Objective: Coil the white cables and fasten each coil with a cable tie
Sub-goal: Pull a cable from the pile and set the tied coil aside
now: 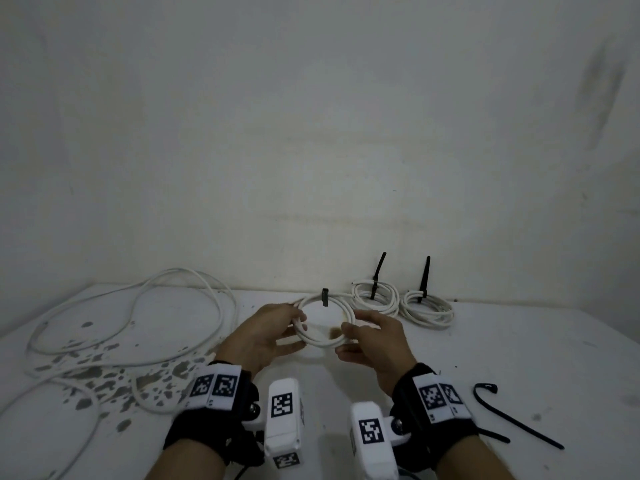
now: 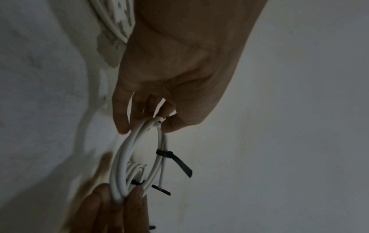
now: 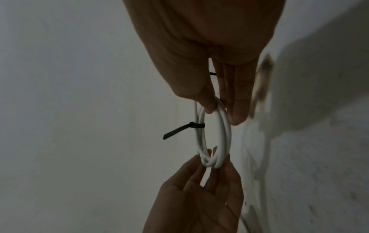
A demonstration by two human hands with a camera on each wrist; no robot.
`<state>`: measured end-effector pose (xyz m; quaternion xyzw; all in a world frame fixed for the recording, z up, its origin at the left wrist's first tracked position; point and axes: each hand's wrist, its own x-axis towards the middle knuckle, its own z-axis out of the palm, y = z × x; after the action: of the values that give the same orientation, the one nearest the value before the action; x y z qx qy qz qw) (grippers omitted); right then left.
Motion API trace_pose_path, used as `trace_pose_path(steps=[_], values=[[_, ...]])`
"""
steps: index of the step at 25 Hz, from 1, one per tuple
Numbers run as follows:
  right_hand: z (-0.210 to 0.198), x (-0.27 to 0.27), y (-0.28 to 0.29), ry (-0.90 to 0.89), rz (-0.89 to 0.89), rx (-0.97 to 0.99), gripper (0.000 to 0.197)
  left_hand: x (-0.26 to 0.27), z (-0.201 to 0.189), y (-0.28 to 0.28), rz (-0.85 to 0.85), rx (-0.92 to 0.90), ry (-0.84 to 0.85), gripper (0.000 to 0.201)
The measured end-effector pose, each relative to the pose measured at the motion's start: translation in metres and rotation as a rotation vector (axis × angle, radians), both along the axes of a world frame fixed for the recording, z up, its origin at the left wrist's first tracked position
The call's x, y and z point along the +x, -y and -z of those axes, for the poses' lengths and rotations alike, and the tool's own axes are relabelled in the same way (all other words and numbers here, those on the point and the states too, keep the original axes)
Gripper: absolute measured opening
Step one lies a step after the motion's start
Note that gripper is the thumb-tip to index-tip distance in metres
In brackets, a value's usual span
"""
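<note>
A small coil of white cable (image 1: 320,342) hangs above the table between both hands, bound at its far side by a black cable tie (image 1: 325,297). My left hand (image 1: 299,323) pinches the coil's left side between thumb and fingers. My right hand (image 1: 356,336) pinches its right side. In the left wrist view the left hand (image 2: 157,123) grips the coil (image 2: 121,157), and the tie's tail (image 2: 175,159) sticks out. In the right wrist view the right hand (image 3: 219,108) holds the coil (image 3: 225,137) near the tie (image 3: 187,127).
Two tied coils (image 1: 375,296) (image 1: 427,308) lie at the back by the wall, with their tie tails pointing up. A long loose white cable (image 1: 138,317) sprawls over the left of the table (image 1: 519,341). A spare black tie (image 1: 512,417) lies at the right front.
</note>
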<state>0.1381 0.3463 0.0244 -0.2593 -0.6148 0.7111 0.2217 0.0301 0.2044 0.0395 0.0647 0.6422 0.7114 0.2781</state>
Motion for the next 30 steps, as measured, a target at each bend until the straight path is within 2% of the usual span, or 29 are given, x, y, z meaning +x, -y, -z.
trace_pose_path(steps=[5, 9, 11, 14, 16, 20, 25, 30], values=[[0.015, -0.026, -0.012, 0.114, -0.035, 0.012, 0.026, -0.015, 0.021, -0.009, -0.076, -0.121, -0.077, 0.014], [0.019, -0.058, -0.023, 0.212, -0.017, 0.078, 0.011, -0.040, 0.029, -0.021, -0.127, -0.115, -0.110, 0.016], [0.023, -0.076, -0.029, 0.237, 0.011, 0.083, 0.016, -0.056, 0.032, -0.030, -0.114, -0.136, -0.128, 0.013], [0.027, -0.100, -0.038, 0.279, 0.091, 0.208, 0.021, -0.073, 0.031, -0.042, -0.085, -0.182, -0.137, 0.022], [0.024, -0.104, -0.041, 0.307, 0.164, 0.277, 0.013, -0.075, 0.025, -0.047, -0.065, -0.232, -0.163, 0.012], [0.026, -0.109, -0.045, 0.245, 0.233, 0.264, 0.007, -0.082, 0.022, -0.059, -0.019, -0.265, -0.198, 0.015], [0.029, -0.100, -0.034, 0.152, 0.198, 0.282, 0.019, -0.077, 0.018, -0.058, 0.035, -0.211, -0.144, 0.020], [0.016, -0.085, -0.022, 0.222, 0.069, 0.342, 0.016, -0.062, 0.004, -0.033, 0.000, -0.234, -0.141, 0.005]])
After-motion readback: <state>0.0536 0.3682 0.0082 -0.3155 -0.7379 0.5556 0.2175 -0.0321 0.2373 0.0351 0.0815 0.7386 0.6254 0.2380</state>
